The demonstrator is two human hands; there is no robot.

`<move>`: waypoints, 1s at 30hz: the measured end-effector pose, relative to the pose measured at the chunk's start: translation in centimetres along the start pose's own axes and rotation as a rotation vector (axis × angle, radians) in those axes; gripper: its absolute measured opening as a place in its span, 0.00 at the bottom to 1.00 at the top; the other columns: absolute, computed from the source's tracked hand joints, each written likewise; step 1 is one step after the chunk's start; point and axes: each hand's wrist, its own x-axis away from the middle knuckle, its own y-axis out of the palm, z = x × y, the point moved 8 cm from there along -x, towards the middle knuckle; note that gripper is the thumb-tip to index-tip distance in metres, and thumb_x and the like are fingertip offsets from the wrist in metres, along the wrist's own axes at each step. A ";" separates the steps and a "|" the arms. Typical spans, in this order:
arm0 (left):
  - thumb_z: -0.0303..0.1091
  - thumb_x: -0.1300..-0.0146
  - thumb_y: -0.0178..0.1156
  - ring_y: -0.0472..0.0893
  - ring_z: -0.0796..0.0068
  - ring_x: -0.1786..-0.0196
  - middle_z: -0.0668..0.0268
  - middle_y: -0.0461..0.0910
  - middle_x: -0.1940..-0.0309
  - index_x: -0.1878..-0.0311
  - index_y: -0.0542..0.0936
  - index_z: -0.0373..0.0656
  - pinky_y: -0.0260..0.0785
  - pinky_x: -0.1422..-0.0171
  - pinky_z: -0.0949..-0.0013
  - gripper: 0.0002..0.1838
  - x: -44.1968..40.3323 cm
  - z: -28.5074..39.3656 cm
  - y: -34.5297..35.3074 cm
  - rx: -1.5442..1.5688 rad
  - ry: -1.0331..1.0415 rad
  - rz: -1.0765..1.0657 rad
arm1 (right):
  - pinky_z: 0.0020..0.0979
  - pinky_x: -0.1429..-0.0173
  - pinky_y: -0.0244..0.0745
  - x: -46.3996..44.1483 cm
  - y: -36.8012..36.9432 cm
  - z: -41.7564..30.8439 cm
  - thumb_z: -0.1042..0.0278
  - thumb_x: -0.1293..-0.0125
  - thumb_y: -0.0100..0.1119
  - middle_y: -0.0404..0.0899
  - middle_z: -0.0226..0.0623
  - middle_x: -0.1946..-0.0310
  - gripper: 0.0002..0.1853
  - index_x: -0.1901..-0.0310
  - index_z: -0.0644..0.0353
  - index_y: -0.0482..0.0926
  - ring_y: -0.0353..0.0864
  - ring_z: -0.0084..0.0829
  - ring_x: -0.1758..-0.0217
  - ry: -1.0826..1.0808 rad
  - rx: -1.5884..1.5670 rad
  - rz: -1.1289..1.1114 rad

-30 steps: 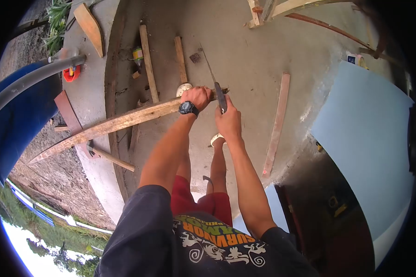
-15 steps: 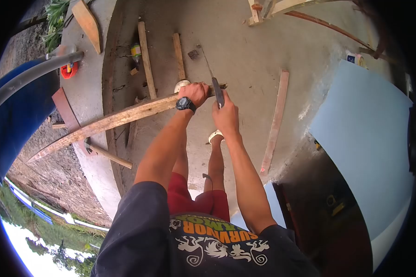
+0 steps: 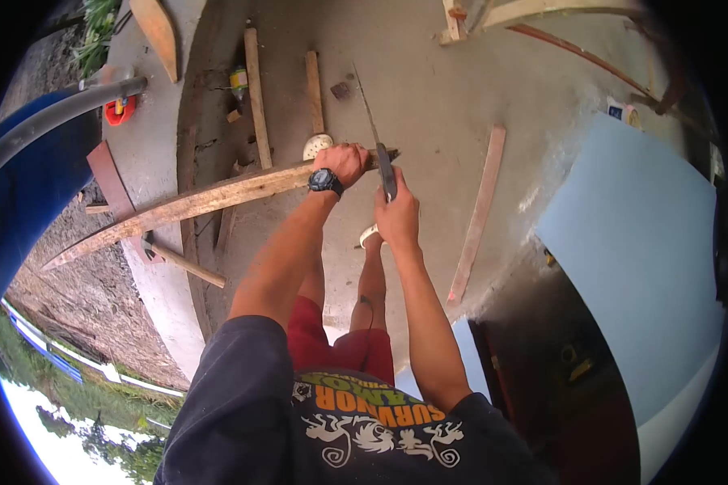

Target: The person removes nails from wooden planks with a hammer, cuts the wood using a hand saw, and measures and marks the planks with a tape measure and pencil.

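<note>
A long wooden plank (image 3: 218,196) runs from the lower left across to the middle of the head view. My left hand (image 3: 344,164), with a black watch on its wrist, is closed over the plank near its right end. My right hand (image 3: 398,212) grips the dark handle of a handsaw (image 3: 386,171). The saw's thin blade points away from me, crossing the plank just right of my left hand. Whether its teeth touch the wood I cannot tell. A white clog (image 3: 318,145) on one foot shows just beyond my left hand.
A hammer (image 3: 186,264) lies by the raised concrete edge (image 3: 152,153) on the left. Wood strips (image 3: 257,97) lie on the floor ahead, and a reddish strip (image 3: 479,214) lies to the right. A light blue panel (image 3: 631,250) stands at the right, a wooden frame (image 3: 542,10) at the top.
The saw and my right hand have shifted slightly toward me along the stroke line. My left hand stays on the plank. The whole view has tilted a little.
</note>
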 end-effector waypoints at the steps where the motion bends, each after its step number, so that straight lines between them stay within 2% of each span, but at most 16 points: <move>1: 0.46 0.27 0.45 0.88 0.49 0.64 0.52 0.87 0.68 0.69 0.86 0.44 0.79 0.58 0.50 0.25 -0.4 -0.4 0.0 -0.026 -0.004 -0.019 | 0.48 0.60 0.77 -1.2 0.6 -1.0 0.68 0.30 0.58 0.81 0.62 0.68 0.22 0.35 0.61 0.73 0.82 0.64 0.60 -0.029 -0.011 -0.005; 5: 0.45 0.28 0.46 0.88 0.49 0.64 0.51 0.87 0.70 0.70 0.86 0.43 0.80 0.58 0.50 0.24 0.0 0.9 0.0 -0.033 0.048 -0.027 | 0.45 0.48 0.79 9.0 -4.2 0.7 0.69 0.30 0.59 0.83 0.61 0.55 0.25 0.32 0.59 0.71 0.84 0.60 0.47 0.129 -0.011 -0.032; 6: 0.45 0.28 0.46 0.88 0.49 0.64 0.51 0.87 0.70 0.70 0.86 0.43 0.80 0.58 0.50 0.24 0.5 0.8 -0.1 -0.028 0.026 -0.040 | 0.40 0.45 0.79 13.9 -6.5 0.4 0.72 0.31 0.58 0.84 0.58 0.51 0.28 0.29 0.59 0.69 0.87 0.52 0.46 0.117 -0.024 -0.057; 8: 0.45 0.28 0.46 0.88 0.48 0.64 0.50 0.87 0.69 0.70 0.86 0.42 0.80 0.59 0.49 0.24 0.6 0.9 -0.8 -0.005 -0.032 -0.019 | 0.37 0.42 0.79 22.1 -11.0 0.1 0.78 0.33 0.58 0.85 0.52 0.47 0.29 0.29 0.64 0.68 0.87 0.38 0.41 0.427 -0.052 -0.197; 11: 0.45 0.28 0.46 0.87 0.47 0.65 0.49 0.86 0.69 0.72 0.86 0.41 0.80 0.56 0.50 0.25 0.2 0.7 -0.2 0.023 -0.026 -0.003 | 0.38 0.40 0.78 21.4 -11.9 -1.1 0.79 0.34 0.58 0.85 0.52 0.46 0.29 0.30 0.67 0.69 0.87 0.37 0.41 0.229 -0.049 -0.163; 12: 0.45 0.28 0.46 0.87 0.46 0.65 0.50 0.86 0.69 0.72 0.86 0.41 0.80 0.56 0.50 0.25 0.4 0.7 -0.2 0.016 -0.041 -0.016 | 0.38 0.39 0.77 17.7 -8.8 1.2 0.77 0.33 0.57 0.83 0.56 0.44 0.27 0.31 0.66 0.70 0.86 0.42 0.39 0.112 -0.066 -0.065; 14: 0.46 0.27 0.45 0.87 0.46 0.64 0.50 0.87 0.69 0.70 0.86 0.42 0.80 0.55 0.50 0.25 0.7 0.5 0.0 0.034 -0.028 -0.035 | 0.48 0.58 0.80 5.4 -2.0 1.4 0.68 0.29 0.57 0.83 0.61 0.66 0.24 0.32 0.59 0.70 0.85 0.61 0.56 0.021 0.030 0.001; 16: 0.47 0.27 0.44 0.87 0.47 0.62 0.50 0.87 0.67 0.67 0.86 0.42 0.79 0.56 0.51 0.25 -0.3 -0.2 1.9 -0.053 0.042 -0.110 | 0.51 0.60 0.78 -0.9 1.0 -0.3 0.66 0.28 0.56 0.82 0.60 0.69 0.23 0.33 0.57 0.71 0.84 0.62 0.59 -0.073 0.010 0.017; 19: 0.46 0.27 0.44 0.86 0.47 0.66 0.50 0.86 0.72 0.74 0.85 0.42 0.78 0.59 0.50 0.27 -0.1 0.5 1.0 0.019 0.011 -0.012 | 0.51 0.59 0.78 4.2 -2.2 1.1 0.63 0.28 0.58 0.83 0.61 0.65 0.23 0.34 0.55 0.72 0.84 0.63 0.57 -0.106 0.024 0.054; 21: 0.46 0.28 0.45 0.86 0.47 0.66 0.50 0.86 0.72 0.74 0.84 0.42 0.78 0.59 0.50 0.26 0.2 0.2 -0.1 0.014 -0.020 0.007 | 0.44 0.54 0.81 14.1 -6.7 1.1 0.67 0.29 0.60 0.85 0.58 0.56 0.27 0.30 0.57 0.70 0.88 0.56 0.54 0.030 -0.028 -0.024; 22: 0.46 0.28 0.45 0.86 0.47 0.66 0.51 0.86 0.72 0.73 0.85 0.42 0.78 0.60 0.50 0.25 0.3 0.4 0.1 0.015 -0.027 -0.016 | 0.31 0.55 0.78 19.0 -9.0 1.0 0.75 0.31 0.59 0.85 0.46 0.59 0.28 0.30 0.67 0.70 0.83 0.26 0.63 0.204 0.002 -0.074; 23: 0.46 0.28 0.45 0.86 0.47 0.66 0.51 0.86 0.72 0.73 0.85 0.42 0.78 0.60 0.50 0.25 0.0 0.4 0.2 0.014 -0.022 -0.007 | 0.29 0.56 0.79 22.1 -11.4 -0.4 0.77 0.31 0.58 0.87 0.45 0.58 0.28 0.30 0.69 0.69 0.84 0.25 0.64 0.169 -0.013 -0.100; 24: 0.46 0.28 0.45 0.86 0.47 0.66 0.51 0.86 0.71 0.72 0.85 0.42 0.78 0.60 0.50 0.25 0.2 0.4 0.4 0.030 -0.008 0.029 | 0.31 0.52 0.79 24.3 -12.9 -0.4 0.78 0.32 0.58 0.87 0.44 0.55 0.28 0.30 0.69 0.69 0.86 0.27 0.59 0.264 0.004 -0.150; 27: 0.46 0.28 0.45 0.86 0.47 0.66 0.50 0.86 0.70 0.71 0.85 0.42 0.78 0.60 0.50 0.25 -0.6 0.0 0.2 0.039 0.003 0.051 | 0.35 0.44 0.78 17.8 -9.5 0.7 0.77 0.32 0.59 0.86 0.50 0.47 0.27 0.31 0.72 0.70 0.86 0.32 0.47 0.090 -0.043 -0.074; 29: 0.47 0.28 0.45 0.86 0.47 0.65 0.50 0.86 0.68 0.70 0.85 0.42 0.78 0.59 0.50 0.25 0.3 0.4 0.3 0.035 -0.039 -0.055 | 0.40 0.50 0.79 5.0 -2.5 1.7 0.70 0.30 0.59 0.83 0.61 0.57 0.24 0.34 0.66 0.73 0.85 0.55 0.56 -0.014 -0.014 -0.005; 30: 0.47 0.28 0.45 0.86 0.47 0.65 0.50 0.86 0.68 0.70 0.85 0.42 0.78 0.59 0.50 0.25 0.7 -0.1 0.6 0.031 -0.049 -0.043 | 0.49 0.55 0.78 -0.1 -0.3 0.1 0.66 0.29 0.58 0.83 0.61 0.60 0.22 0.35 0.58 0.74 0.82 0.63 0.53 0.012 0.007 -0.052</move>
